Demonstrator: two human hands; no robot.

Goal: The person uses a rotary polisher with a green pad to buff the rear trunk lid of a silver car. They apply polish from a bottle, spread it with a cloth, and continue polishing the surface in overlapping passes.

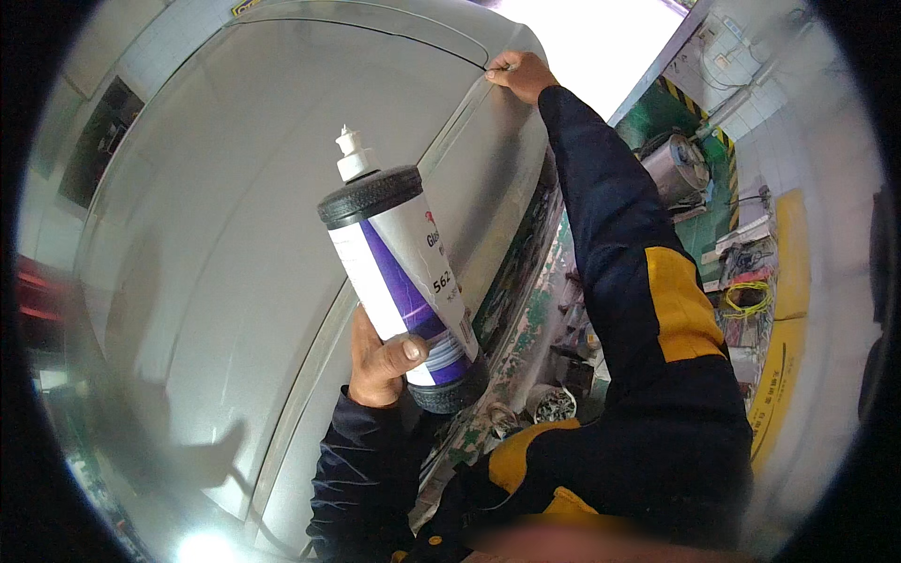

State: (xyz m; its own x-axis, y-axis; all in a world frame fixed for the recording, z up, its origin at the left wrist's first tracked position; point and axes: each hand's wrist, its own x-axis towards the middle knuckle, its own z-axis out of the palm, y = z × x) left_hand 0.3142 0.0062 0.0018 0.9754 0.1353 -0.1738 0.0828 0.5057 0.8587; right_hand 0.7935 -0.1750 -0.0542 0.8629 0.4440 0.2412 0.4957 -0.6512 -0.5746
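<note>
Left grip [383,361]: clamping on the bottle near its lower end, the thumb lying across the front while the other fingers are mostly hiding behind.
Bottle [380,272]: sitting in the left grip, tilting up and leftward, its white nozzle [352,155] pointing away from the thumb; the low hold is probably keeping the nozzle clear, and its upward tilt is likely keeping the contents from running out.
Left sleeve [352,460]: coming up just below the left grip.
Right sleeve [601,188]: stretching far past the bottle, seemingly because the panel edge is lying at the end of that reach.
Tub [552,403]: standing below and right of the left grip, holding small grey bits.
Car [235,178]: spreading behind and left of the bottle, its grey surface looking matt.
Right grip [522,75]: touching the car at a panel edge, well beyond the left grip; the fingers are curling, perhaps for steadying, but whether they are pinching anything cannot be told.
Coil [748,298]: lying yellow, well right of both grips.
Drum [678,169]: resting right of and below the right grip, on the green floor [690,235].
</note>
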